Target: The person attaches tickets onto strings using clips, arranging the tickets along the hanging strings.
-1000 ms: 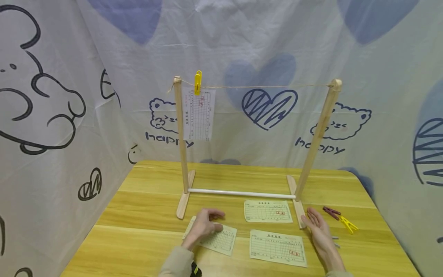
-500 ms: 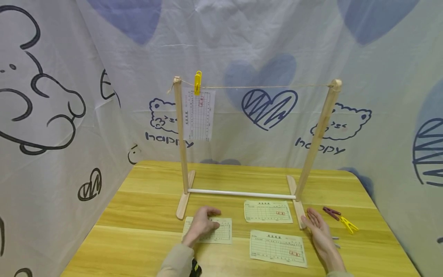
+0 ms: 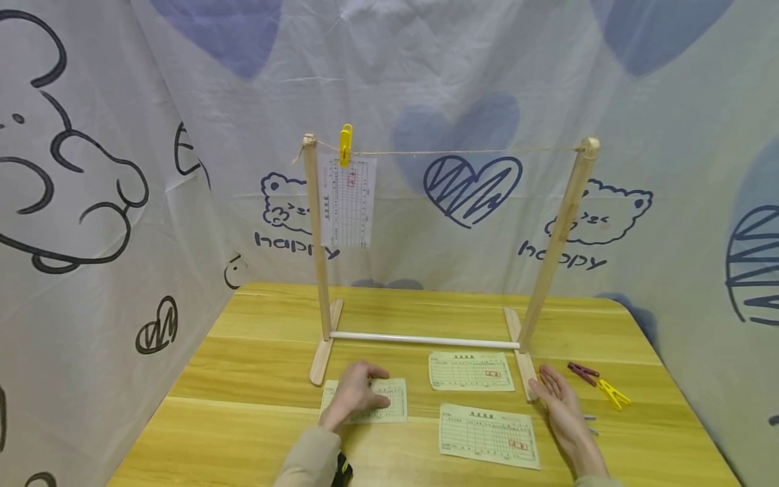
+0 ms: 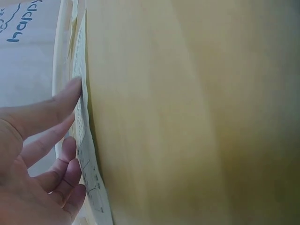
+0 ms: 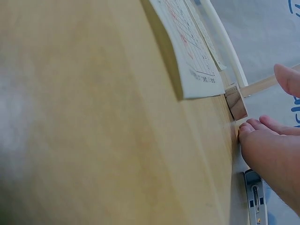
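Observation:
My left hand [image 3: 356, 396] lies over the left paper slip [image 3: 397, 404], a pale green printed form flat on the table. Its thumb and fingers are spread, and in the left wrist view the fingertips [image 4: 75, 86] touch the slip's surface. Beside the stand's right foot rests my right hand [image 3: 564, 419], palm turned inward, fingers relaxed and holding nothing. Two more printed slips lie between the hands: an upper slip [image 3: 471, 372] and a lower slip [image 3: 489, 436], each with a red stamp. A fourth slip [image 3: 349, 203] hangs from the string under a yellow clothespin [image 3: 345, 145].
A wooden stand [image 3: 554, 250] carries a string [image 3: 450, 152] between its posts and a white rod [image 3: 426, 339] at its base. To the right lie a maroon clothespin [image 3: 583, 374] and a yellow clothespin [image 3: 615, 394]. A grey clothespin [image 5: 255, 197] shows by the right hand.
The left slip has turned from a slant to nearly square with the table and shifted slightly up and left, with my left hand on it. My right hand has stayed in place.

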{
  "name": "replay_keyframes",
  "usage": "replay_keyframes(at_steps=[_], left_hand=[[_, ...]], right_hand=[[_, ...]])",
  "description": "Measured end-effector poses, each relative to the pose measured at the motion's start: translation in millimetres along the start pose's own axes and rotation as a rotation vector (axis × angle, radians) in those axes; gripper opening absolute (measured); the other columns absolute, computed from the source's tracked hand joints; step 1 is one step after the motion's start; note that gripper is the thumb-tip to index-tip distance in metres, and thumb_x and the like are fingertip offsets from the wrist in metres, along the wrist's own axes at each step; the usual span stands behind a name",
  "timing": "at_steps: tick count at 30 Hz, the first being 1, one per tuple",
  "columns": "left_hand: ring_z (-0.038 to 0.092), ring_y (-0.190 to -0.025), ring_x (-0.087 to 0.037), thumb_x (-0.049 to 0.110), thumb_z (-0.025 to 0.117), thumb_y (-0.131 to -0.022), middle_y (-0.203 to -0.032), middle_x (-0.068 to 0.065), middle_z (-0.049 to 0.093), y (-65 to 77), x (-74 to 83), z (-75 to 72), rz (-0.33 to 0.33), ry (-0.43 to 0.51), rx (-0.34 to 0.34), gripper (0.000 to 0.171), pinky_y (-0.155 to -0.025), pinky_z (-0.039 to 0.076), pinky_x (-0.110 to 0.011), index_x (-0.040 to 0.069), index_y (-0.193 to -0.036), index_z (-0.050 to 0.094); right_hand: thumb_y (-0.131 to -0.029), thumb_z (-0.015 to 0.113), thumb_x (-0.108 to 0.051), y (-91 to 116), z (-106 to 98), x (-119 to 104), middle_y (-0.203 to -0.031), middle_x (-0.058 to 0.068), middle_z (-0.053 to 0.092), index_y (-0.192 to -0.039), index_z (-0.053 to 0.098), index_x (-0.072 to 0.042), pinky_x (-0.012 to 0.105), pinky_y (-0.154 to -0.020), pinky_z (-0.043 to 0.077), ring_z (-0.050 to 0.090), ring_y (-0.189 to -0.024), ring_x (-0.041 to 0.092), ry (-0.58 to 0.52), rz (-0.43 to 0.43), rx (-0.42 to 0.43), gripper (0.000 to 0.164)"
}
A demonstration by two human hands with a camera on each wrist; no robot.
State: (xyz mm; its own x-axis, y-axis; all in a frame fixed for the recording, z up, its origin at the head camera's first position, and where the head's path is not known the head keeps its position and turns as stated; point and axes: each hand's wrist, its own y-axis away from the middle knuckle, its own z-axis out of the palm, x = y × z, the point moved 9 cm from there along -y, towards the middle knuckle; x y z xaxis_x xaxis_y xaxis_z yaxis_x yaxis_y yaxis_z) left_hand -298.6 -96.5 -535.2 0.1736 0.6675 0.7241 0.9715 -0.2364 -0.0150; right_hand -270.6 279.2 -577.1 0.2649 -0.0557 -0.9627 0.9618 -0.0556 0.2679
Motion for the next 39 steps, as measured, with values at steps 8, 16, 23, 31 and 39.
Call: replay_keyframes(at_steps=[8,16,23,31,39], left_hand=[[0.062,-0.105,-0.033,0.007,0.092,-0.069,-0.11,-0.013,0.071,0.1,0.0,-2.5,0.007,-0.032,0.027,0.038,-0.094,0.051,-0.052,0.003,-0.103,0.076],[0.066,-0.099,-0.028,0.007,0.092,-0.068,-0.106,-0.012,0.074,-1.6,1.5,-2.0,0.022,-0.036,0.018,0.045,-0.091,0.055,-0.047,0.001,-0.109,0.073],[0.068,-0.095,-0.028,0.006,0.091,-0.069,-0.102,-0.012,0.075,-2.0,1.7,-1.3,0.039,-0.036,0.011,0.039,-0.085,0.056,-0.043,0.002,-0.104,0.075],[0.066,-0.098,-0.029,0.006,0.091,-0.069,-0.103,-0.01,0.074,-1.7,-2.1,-0.9,-0.005,-0.009,0.016,0.038,-0.089,0.054,-0.047,0.005,-0.102,0.072],[0.064,-0.102,-0.032,0.006,0.089,-0.072,-0.106,-0.014,0.07,0.1,-6.9,1.2,-0.054,0.054,-0.014,0.043,-0.09,0.054,-0.052,0.003,-0.109,0.067]], right_hand=[[-0.106,0.05,-0.018,-0.2,1.0,0.5,-0.17,0.015,-0.012,-0.16,-0.008,-0.002,0.046,-0.13,-0.002,-0.008,-0.158,0.033,0.016,0.002,-0.004,0.081],[-0.107,0.049,-0.018,-0.6,1.1,0.7,-0.17,0.015,-0.012,-0.16,-0.009,-0.003,0.047,-0.13,-0.002,-0.008,-0.158,0.033,0.021,-0.003,-0.012,0.08],[-0.107,0.05,-0.018,-1.0,0.6,0.3,-0.17,0.015,-0.013,-0.16,-0.009,-0.002,0.046,-0.13,-0.002,-0.009,-0.158,0.032,0.026,-0.004,-0.013,0.081],[-0.107,0.05,-0.019,-0.6,0.5,0.7,-0.169,0.014,-0.013,-0.16,-0.009,-0.003,0.046,-0.13,-0.002,-0.009,-0.158,0.033,0.034,-0.007,-0.017,0.081],[-0.107,0.05,-0.019,1.1,0.7,-0.2,-0.169,0.015,-0.012,-0.16,-0.008,-0.002,0.046,-0.13,-0.002,-0.008,-0.158,0.033,0.033,-0.008,-0.012,0.081]])
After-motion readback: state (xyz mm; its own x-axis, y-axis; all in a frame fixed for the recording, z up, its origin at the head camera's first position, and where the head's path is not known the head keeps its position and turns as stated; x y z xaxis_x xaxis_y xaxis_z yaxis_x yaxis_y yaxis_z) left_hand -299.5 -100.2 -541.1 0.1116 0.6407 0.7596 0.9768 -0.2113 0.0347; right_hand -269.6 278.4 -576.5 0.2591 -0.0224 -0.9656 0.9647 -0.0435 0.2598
